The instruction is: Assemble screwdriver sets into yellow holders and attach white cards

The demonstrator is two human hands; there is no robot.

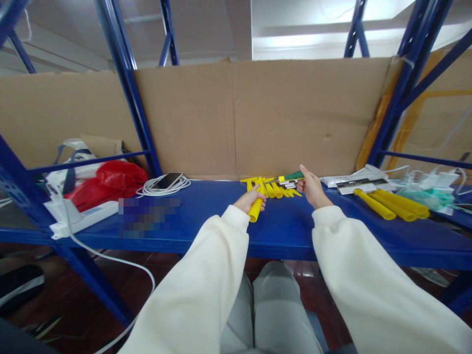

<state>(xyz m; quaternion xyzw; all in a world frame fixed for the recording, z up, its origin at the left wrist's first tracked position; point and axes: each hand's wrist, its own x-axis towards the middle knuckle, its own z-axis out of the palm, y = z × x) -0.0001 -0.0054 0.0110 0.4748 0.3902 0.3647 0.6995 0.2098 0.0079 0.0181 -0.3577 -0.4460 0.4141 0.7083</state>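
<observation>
My left hand (252, 198) is closed around a yellow tube-shaped handle (255, 211), whose lower end points toward me. In my right hand (310, 187) is a screwdriver (293, 176) with a green and yellow grip, held nearly level. Its shaft points left toward the upper end of that handle; whether the tip touches it I cannot tell. Just behind and between my hands, several more yellow handles (277, 190) lie in a row on the blue shelf (217, 216). Small metallic parts (289, 185) sit beneath the screwdriver, partly hidden.
Right of me lie more yellow handles (400, 204) beside a flat black-and-white package (357, 186). To the left are a phone (167, 180) on a coiled white cable (149, 189), a red plastic bag (110, 182) and a white power strip (92, 219). Cardboard (184, 118) stands behind the shelf.
</observation>
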